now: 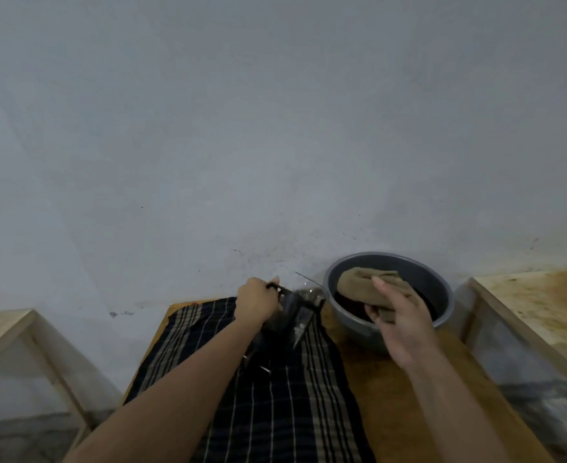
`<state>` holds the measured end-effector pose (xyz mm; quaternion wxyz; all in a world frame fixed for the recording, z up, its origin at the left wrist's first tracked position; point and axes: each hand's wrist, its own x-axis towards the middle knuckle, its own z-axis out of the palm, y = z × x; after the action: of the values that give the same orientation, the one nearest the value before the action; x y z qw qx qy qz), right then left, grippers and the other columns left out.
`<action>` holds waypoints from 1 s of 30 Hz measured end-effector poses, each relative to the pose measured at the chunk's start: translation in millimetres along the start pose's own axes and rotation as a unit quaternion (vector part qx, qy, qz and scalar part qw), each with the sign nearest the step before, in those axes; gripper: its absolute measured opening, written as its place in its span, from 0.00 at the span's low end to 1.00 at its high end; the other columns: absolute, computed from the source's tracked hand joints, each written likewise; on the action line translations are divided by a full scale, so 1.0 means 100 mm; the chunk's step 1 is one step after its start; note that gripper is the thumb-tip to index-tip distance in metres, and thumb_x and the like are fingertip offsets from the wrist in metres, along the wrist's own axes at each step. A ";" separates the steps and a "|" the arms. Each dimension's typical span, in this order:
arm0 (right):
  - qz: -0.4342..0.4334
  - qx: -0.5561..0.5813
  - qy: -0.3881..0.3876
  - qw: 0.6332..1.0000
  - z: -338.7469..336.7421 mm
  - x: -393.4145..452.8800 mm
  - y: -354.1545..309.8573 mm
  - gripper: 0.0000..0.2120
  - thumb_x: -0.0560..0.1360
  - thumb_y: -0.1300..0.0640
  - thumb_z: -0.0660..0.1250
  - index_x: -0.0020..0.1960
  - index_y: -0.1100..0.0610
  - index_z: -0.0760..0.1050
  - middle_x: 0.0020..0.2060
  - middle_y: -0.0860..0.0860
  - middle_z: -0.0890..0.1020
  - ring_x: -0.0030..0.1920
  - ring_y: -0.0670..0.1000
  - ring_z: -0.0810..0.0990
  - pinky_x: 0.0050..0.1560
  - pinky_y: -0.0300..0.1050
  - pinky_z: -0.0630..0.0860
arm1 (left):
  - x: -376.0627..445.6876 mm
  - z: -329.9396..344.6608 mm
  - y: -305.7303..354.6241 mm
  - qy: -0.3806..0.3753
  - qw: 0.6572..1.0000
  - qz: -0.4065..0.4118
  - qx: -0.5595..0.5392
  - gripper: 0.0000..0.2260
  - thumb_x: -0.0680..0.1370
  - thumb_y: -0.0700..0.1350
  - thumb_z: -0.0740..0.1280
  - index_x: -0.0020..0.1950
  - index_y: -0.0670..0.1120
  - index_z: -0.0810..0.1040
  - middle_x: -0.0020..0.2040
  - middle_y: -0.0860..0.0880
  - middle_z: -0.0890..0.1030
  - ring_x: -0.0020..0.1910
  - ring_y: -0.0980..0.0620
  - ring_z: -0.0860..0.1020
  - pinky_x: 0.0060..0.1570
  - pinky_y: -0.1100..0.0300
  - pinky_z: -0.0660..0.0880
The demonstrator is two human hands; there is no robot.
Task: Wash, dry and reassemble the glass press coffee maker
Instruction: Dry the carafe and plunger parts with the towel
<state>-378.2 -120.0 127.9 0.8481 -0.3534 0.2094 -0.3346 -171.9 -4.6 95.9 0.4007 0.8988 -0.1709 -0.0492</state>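
Observation:
My left hand (pixel 258 300) grips the black handle of the glass press carafe (pixel 298 307), which tilts toward the right above a dark striped cloth (pixel 275 396). My right hand (pixel 399 324) holds a brown rag (pixel 362 285) over a grey metal bowl (pixel 442 295) that has dark liquid inside. A small metal part (pixel 262 367) lies on the striped cloth just under my left forearm; what it is I cannot tell.
The wooden table (pixel 409 396) under the cloth and bowl ends at a grey wall (pixel 275 128) close behind. A pale wooden frame (pixel 25 335) stands at the left and another wooden structure (pixel 526 315) at the right.

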 end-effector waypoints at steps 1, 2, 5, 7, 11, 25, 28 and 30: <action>-0.017 0.005 0.004 1.000 0.01 0.00 -0.07 0.12 0.75 0.65 0.67 0.55 0.53 0.73 0.53 0.52 0.77 0.54 0.52 0.77 0.58 0.53 0.75 | 0.02 -0.01 -0.05 -0.017 0.996 -0.060 -0.062 0.18 0.80 0.47 0.61 0.42 0.34 0.80 0.36 0.39 0.82 0.34 0.44 0.79 0.31 0.58 0.73; -0.037 -0.003 0.000 0.999 0.02 0.00 -0.12 0.11 0.75 0.65 0.67 0.53 0.52 0.73 0.52 0.51 0.77 0.53 0.51 0.77 0.61 0.55 0.74 | 0.01 -0.01 -0.06 -0.042 0.985 -0.111 -0.125 0.14 0.79 0.41 0.59 0.40 0.33 0.77 0.34 0.39 0.79 0.29 0.45 0.76 0.26 0.61 0.70; -0.104 -0.137 -0.023 0.985 0.13 -0.03 -0.12 0.08 0.75 0.58 0.68 0.50 0.47 0.74 0.52 0.47 0.78 0.54 0.48 0.77 0.61 0.53 0.74 | -0.14 0.06 0.09 -0.087 0.945 -0.181 -0.257 0.13 0.75 0.30 0.51 0.33 0.42 0.65 0.24 0.47 0.65 0.18 0.54 0.61 0.19 0.68 0.58; -0.161 -0.357 -0.029 0.920 0.22 -0.05 0.08 0.07 0.76 0.49 0.67 0.53 0.44 0.73 0.57 0.45 0.77 0.59 0.48 0.76 0.57 0.45 0.74 | -0.25 0.15 0.24 -0.099 0.927 -0.194 -0.306 0.16 0.73 0.29 0.49 0.30 0.44 0.62 0.21 0.49 0.62 0.16 0.55 0.59 0.20 0.70 0.57; -0.215 -0.589 -0.118 0.770 0.10 0.02 0.75 0.21 0.79 0.47 0.62 0.71 0.48 0.65 0.73 0.42 0.57 0.73 0.42 0.54 0.75 0.49 0.57 | -0.36 0.37 0.28 -0.074 0.928 -0.196 -0.308 0.08 0.76 0.30 0.54 0.40 0.36 0.71 0.35 0.41 0.73 0.31 0.47 0.73 0.28 0.59 0.70; -0.171 -0.522 -0.151 0.822 0.15 0.20 0.57 0.21 0.79 0.53 0.63 0.71 0.51 0.67 0.67 0.43 0.70 0.69 0.44 0.67 0.69 0.44 0.67 | -0.31 0.38 0.22 -0.029 0.934 -0.171 -0.313 0.09 0.76 0.35 0.56 0.49 0.36 0.75 0.39 0.41 0.75 0.35 0.46 0.76 0.31 0.56 0.76; -0.186 -0.554 -0.202 0.786 0.02 0.02 0.70 0.25 0.78 0.58 0.65 0.74 0.51 0.65 0.67 0.37 0.66 0.68 0.37 0.64 0.69 0.37 0.64 | -0.19 0.31 0.18 -0.001 0.925 -0.200 -0.322 0.08 0.75 0.34 0.56 0.48 0.36 0.73 0.42 0.38 0.76 0.38 0.43 0.77 0.38 0.53 0.79; -0.144 -0.494 -0.181 0.838 -0.08 0.02 0.66 0.20 0.78 0.60 0.65 0.68 0.47 0.70 0.60 0.38 0.74 0.60 0.37 0.74 0.62 0.36 0.71 | -0.24 0.27 0.15 -0.006 0.925 -0.205 -0.318 0.08 0.74 0.31 0.53 0.42 0.38 0.71 0.33 0.41 0.72 0.28 0.48 0.69 0.26 0.60 0.70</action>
<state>-354.0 -90.2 73.4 0.5262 -0.8058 0.1359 -0.2351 -204.4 -24.8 88.0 0.6457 0.7391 0.0396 -0.1877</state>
